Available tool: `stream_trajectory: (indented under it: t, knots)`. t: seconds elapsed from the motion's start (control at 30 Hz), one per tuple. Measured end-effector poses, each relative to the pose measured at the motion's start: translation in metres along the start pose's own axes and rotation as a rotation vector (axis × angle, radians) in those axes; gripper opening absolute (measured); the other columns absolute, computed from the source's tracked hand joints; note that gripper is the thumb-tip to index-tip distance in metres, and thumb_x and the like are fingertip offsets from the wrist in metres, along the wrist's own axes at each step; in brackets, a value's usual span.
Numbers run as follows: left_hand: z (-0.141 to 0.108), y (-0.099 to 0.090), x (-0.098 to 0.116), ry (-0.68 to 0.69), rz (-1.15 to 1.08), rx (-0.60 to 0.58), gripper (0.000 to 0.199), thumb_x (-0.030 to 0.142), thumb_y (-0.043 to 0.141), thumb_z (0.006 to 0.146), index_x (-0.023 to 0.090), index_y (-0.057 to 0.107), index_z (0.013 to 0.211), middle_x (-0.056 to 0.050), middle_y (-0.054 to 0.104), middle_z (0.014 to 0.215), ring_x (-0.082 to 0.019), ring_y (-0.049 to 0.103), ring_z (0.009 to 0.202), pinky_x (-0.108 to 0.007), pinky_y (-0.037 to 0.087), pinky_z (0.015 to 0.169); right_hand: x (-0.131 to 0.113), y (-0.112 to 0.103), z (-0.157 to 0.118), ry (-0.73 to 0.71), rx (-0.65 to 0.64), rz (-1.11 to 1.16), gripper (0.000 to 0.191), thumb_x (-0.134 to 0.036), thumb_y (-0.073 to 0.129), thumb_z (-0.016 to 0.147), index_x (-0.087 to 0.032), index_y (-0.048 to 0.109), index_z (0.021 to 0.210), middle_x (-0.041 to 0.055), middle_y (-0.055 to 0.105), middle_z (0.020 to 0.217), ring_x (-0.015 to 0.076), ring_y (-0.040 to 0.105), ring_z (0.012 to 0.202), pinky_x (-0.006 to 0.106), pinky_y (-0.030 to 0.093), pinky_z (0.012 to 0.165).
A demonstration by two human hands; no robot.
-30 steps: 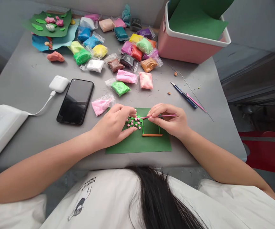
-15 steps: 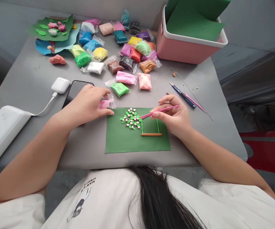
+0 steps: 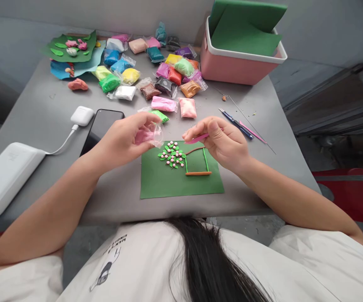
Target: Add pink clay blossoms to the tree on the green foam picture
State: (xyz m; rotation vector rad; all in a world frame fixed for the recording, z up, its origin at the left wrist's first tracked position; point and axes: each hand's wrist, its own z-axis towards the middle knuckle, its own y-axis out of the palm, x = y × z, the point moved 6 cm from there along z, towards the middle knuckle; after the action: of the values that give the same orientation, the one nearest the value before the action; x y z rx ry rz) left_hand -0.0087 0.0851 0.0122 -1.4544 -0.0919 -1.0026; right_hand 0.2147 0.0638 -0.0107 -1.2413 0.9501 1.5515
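My left hand (image 3: 127, 136) is closed around a clear bag of pink clay (image 3: 145, 135), its crinkled opening facing right. In my right hand (image 3: 220, 140) lies a thin pink modelling tool (image 3: 197, 139), its tip pointing left and its rear part hidden by the fingers. Both hands are raised over the far edge of a green sheet (image 3: 168, 184). On that sheet is a clay cluster of green leaves and pale pink balls (image 3: 172, 155). Beside it, two green strands run down to an orange-brown clay bar (image 3: 198, 173), with a brown strand across the top.
Several bags of coloured clay (image 3: 124, 92) spread over the back of the table. A pink box (image 3: 234, 67) with green sheets stands back right. A phone (image 3: 101, 126), earbud case (image 3: 82, 115) and white power bank (image 3: 11, 172) lie left; a dark blue pen-like tool (image 3: 236, 123) lies right.
My left hand has lifted the bag of pink clay and moved right. My right hand has drawn the modelling tool off the clay cluster and turned it within the fingers.
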Motion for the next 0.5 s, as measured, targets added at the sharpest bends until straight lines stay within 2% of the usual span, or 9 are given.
stream_trajectory:
  t: [0.07, 0.13, 0.23, 0.37, 0.5]
  knots:
    - [-0.003, 0.003, 0.007, 0.027, -0.035, -0.015, 0.043, 0.031, 0.071, 0.086, 0.021, 0.068, 0.128, -0.005, 0.080, 0.112, -0.018, 0.074, 0.092, -0.029, 0.059, 0.088, -0.014, 0.008, 0.004, -0.119, -0.019, -0.193, 0.038, -0.061, 0.062, 0.103, -0.025, 0.074, 0.097, -0.0006, 0.066, 0.075, 0.0131, 0.062, 0.066, 0.028, 0.055, 0.067]
    - [-0.005, 0.006, 0.013, 0.050, -0.056, -0.027, 0.044, 0.029, 0.070, 0.085, 0.021, 0.067, 0.128, -0.004, 0.079, 0.113, -0.018, 0.074, 0.094, -0.028, 0.058, 0.089, -0.026, 0.017, 0.007, -0.251, -0.060, -0.424, 0.027, -0.047, 0.065, 0.104, -0.025, 0.078, 0.097, -0.0016, 0.061, 0.072, 0.0111, 0.052, 0.060, 0.027, 0.049, 0.062]
    - [-0.006, 0.009, 0.016, 0.055, -0.070, -0.048, 0.040, 0.031, 0.070, 0.085, 0.023, 0.068, 0.125, -0.003, 0.079, 0.110, -0.018, 0.074, 0.093, -0.028, 0.058, 0.088, -0.033, 0.029, 0.008, -0.408, -0.106, -0.626, 0.008, -0.030, 0.076, 0.097, -0.025, 0.081, 0.095, -0.0012, 0.061, 0.074, 0.0117, 0.053, 0.064, 0.028, 0.049, 0.065]
    - [-0.007, 0.015, 0.019, 0.064, -0.071, -0.094, 0.035, 0.035, 0.068, 0.090, 0.023, 0.068, 0.123, -0.002, 0.079, 0.108, -0.018, 0.074, 0.092, -0.028, 0.057, 0.088, -0.026, 0.035, 0.010, -0.422, -0.118, -0.655, 0.009, -0.022, 0.081, 0.090, -0.025, 0.082, 0.098, -0.0019, 0.059, 0.078, 0.0115, 0.052, 0.066, 0.028, 0.050, 0.066]
    - [-0.008, 0.019, 0.021, 0.097, -0.042, -0.124, 0.033, 0.033, 0.067, 0.091, 0.022, 0.069, 0.122, -0.003, 0.080, 0.107, -0.020, 0.074, 0.093, -0.029, 0.054, 0.087, -0.022, 0.042, 0.014, -0.415, -0.155, -0.638, 0.009, -0.015, 0.079, 0.086, -0.022, 0.078, 0.082, -0.0025, 0.054, 0.074, 0.0107, 0.049, 0.064, 0.026, 0.045, 0.063]
